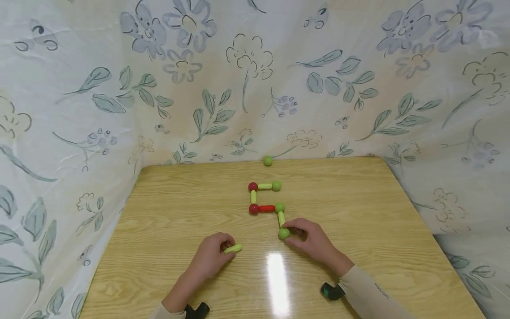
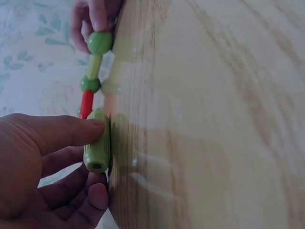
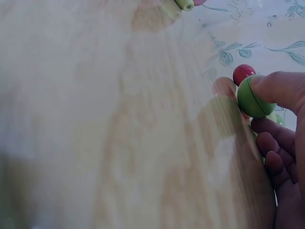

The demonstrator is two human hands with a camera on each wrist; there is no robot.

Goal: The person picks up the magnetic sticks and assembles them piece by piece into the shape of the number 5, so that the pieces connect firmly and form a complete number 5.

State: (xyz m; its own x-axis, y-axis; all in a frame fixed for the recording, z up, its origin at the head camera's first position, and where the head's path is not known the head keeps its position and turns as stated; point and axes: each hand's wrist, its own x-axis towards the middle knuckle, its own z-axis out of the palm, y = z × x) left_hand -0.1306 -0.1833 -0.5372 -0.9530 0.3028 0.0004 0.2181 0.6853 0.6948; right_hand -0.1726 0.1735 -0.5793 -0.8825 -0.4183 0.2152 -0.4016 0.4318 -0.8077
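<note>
My left hand [image 1: 211, 254] pinches a short yellow-green rod [image 2: 97, 145] between thumb and fingers, low over the wooden table. In the left wrist view a small dark hole shows in the rod's near end. My right hand [image 1: 312, 239] holds a green ball [image 3: 255, 97] between thumb and fingers. That ball sits at the near end of a yellow-green rod [image 1: 281, 219], whose far end meets another green ball [image 1: 280, 207]. From there a red rod [image 1: 267, 208] runs left to a red ball [image 1: 254, 208]. Beyond it, a yellow-green rod [image 1: 253, 197] leads to a second red ball [image 1: 253, 186].
From the far red ball a yellow-green rod [image 1: 264, 186] reaches right to a green ball [image 1: 276, 185]. A separate green ball [image 1: 268, 161] lies at the back edge of the table [image 1: 167, 208]. Flower-patterned cloth [image 1: 255, 88] hangs behind and beside the table.
</note>
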